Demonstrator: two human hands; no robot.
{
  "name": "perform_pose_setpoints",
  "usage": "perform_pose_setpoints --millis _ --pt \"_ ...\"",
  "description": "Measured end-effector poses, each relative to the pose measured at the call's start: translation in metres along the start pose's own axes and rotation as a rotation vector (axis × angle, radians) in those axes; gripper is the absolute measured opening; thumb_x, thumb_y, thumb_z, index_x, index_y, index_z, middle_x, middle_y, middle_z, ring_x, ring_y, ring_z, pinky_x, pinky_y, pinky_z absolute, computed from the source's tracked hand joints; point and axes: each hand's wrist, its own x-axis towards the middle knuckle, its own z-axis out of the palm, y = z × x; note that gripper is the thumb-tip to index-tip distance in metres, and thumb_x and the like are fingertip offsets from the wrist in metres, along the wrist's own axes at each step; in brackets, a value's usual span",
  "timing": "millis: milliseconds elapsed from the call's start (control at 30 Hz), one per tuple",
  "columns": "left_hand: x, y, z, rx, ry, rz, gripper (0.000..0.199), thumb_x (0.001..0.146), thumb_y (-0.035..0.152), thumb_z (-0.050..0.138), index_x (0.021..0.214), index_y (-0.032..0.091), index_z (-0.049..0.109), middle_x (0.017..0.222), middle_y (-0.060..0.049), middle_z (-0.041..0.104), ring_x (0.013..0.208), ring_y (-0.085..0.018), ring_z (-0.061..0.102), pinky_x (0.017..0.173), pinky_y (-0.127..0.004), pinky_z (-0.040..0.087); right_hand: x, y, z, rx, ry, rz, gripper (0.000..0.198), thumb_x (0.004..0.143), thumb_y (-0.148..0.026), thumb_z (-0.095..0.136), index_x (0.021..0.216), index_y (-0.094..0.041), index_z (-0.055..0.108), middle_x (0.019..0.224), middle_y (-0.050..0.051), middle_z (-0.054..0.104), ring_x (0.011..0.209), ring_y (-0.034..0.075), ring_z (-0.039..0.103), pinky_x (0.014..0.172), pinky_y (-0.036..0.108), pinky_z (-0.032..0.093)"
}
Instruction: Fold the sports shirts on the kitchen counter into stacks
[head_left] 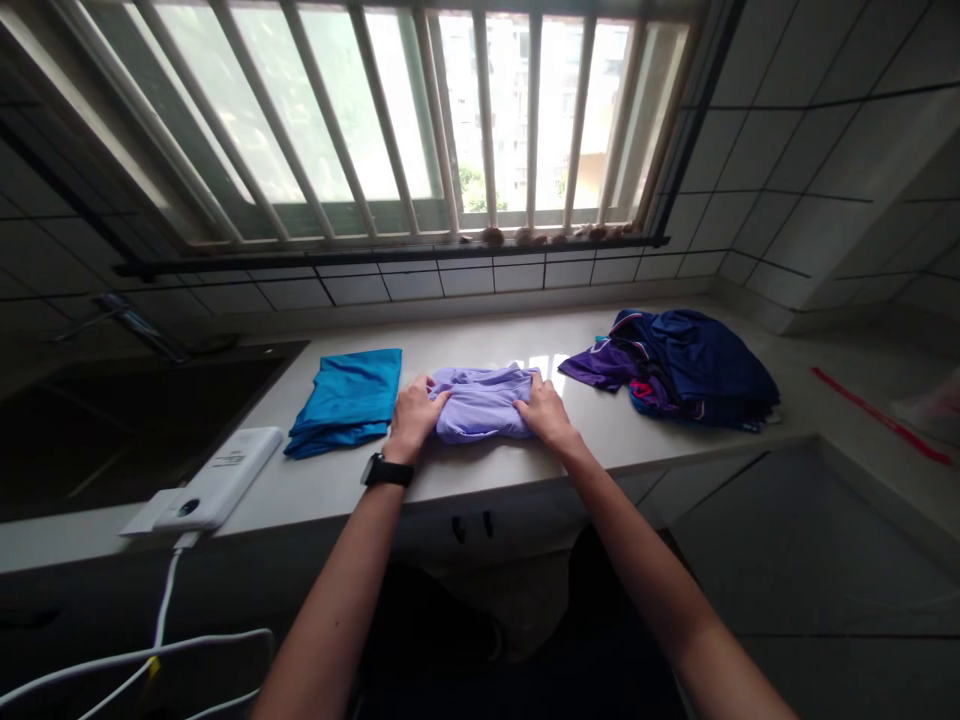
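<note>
A person's two bare hands hold a folded lavender cloth flat on a pale counter, midway between the counter's front edge and the tiled wall at its back edge. The left hand is clamped on the cloth's left end, the right hand on its right end. Both thumbs lie on top, pointing inward, so most of the cloth sits between the hands, its middle uncovered. The fingers curve round the outer sides; how far they reach underneath is hidden from this angle. A dark watch circles the left wrist.

Just left of the left hand lies a folded teal cloth. Further left, a white power strip rests near the front edge, beside a dark sink. Toward the counter's back right corner is a loose navy and purple clothing pile.
</note>
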Motion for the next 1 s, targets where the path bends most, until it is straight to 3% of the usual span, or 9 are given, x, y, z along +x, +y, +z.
perform_pose_setpoints --millis 100,233,367,467,567,667,833,933,1000 --pt "-0.005 -0.003 0.012 0.111 -0.051 -0.006 0.034 0.095 0.04 0.061 0.112 0.013 0.073 0.122 -0.021 0.074 0.123 -0.032 0.067 0.106 -0.039 0.052 0.001 0.0 0.003 0.017 -0.005 0.019 0.055 0.099 -0.038 0.063 0.143 -0.006 0.052 0.134 0.025 0.062 0.128 0.032 0.06 0.108 0.038 0.048" --pt "-0.018 -0.014 0.015 0.099 -0.083 0.047 0.041 0.09 0.046 0.065 0.116 0.014 0.07 0.12 -0.019 0.075 0.12 -0.033 0.069 0.105 -0.039 0.053 0.001 0.0 0.01 0.119 -0.073 -0.082 0.061 0.088 -0.049 0.073 0.134 -0.012 0.059 0.132 0.021 0.065 0.132 0.034 0.057 0.109 0.04 0.047" --pt "-0.028 -0.028 0.01 -0.087 -0.087 0.034 0.046 0.081 0.037 0.075 0.122 0.019 0.066 0.113 -0.016 0.078 0.11 -0.035 0.074 0.093 -0.041 0.058 0.007 -0.005 0.019 0.279 -0.113 -0.23 0.062 0.078 -0.023 0.071 0.138 -0.016 0.057 0.133 0.015 0.067 0.123 0.029 0.064 0.105 0.038 0.051" --pt "-0.039 -0.035 0.003 -0.216 -0.049 0.026 0.046 0.079 0.03 0.075 0.123 0.024 0.065 0.112 -0.012 0.079 0.105 -0.034 0.076 0.089 -0.042 0.06 0.018 -0.018 0.018 0.331 -0.155 -0.321 0.065 0.069 -0.009 0.058 0.133 -0.018 0.06 0.121 0.009 0.073 0.111 0.027 0.068 0.098 0.038 0.055" --pt "-0.056 -0.041 -0.012 -0.279 0.098 -0.003 0.047 0.084 0.029 0.07 0.13 0.027 0.06 0.119 -0.009 0.077 0.112 -0.032 0.074 0.096 -0.044 0.059 0.035 -0.047 0.009 0.321 -0.135 -0.397 0.066 0.068 -0.006 0.056 0.131 -0.021 0.062 0.114 0.005 0.075 0.106 0.027 0.069 0.094 0.038 0.057" --pt "-0.063 -0.046 -0.035 -0.274 0.287 -0.086 0.049 0.09 0.033 0.064 0.137 0.026 0.054 0.132 -0.011 0.071 0.123 -0.03 0.068 0.107 -0.045 0.054 0.055 -0.092 0.002 0.337 -0.064 -0.486 0.058 0.076 -0.008 0.057 0.133 -0.021 0.062 0.123 0.006 0.072 0.113 0.027 0.067 0.101 0.039 0.054" --pt "-0.032 -0.067 -0.058 -0.24 0.507 -0.259 0.052 0.097 0.03 0.049 0.147 0.017 0.038 0.145 -0.021 0.059 0.137 -0.031 0.059 0.117 -0.049 0.047 0.07 -0.174 0.019 0.367 0.109 -0.62 0.052 0.092 -0.01 0.051 0.143 -0.018 0.055 0.144 0.012 0.057 0.133 0.025 0.054 0.117 0.039 0.044" --pt "-0.012 -0.09 -0.053 -0.135 0.417 -0.398 0.053 0.096 0.03 0.048 0.143 0.007 0.039 0.138 -0.032 0.059 0.136 -0.041 0.058 0.11 -0.058 0.05 0.058 -0.201 0.049 0.304 0.04 -0.589 0.047 0.097 -0.015 0.051 0.144 -0.017 0.054 0.144 0.015 0.055 0.133 0.027 0.055 0.115 0.042 0.046" --pt "-0.008 -0.107 -0.048 -0.005 0.269 -0.292 0.051 0.095 0.031 0.048 0.138 0.004 0.043 0.123 -0.034 0.066 0.124 -0.046 0.065 0.098 -0.064 0.055 0.045 -0.208 0.072 0.224 -0.11 -0.498 0.042 0.097 -0.02 0.054 0.139 -0.017 0.059 0.138 0.017 0.059 0.127 0.031 0.06 0.11 0.045 0.05"
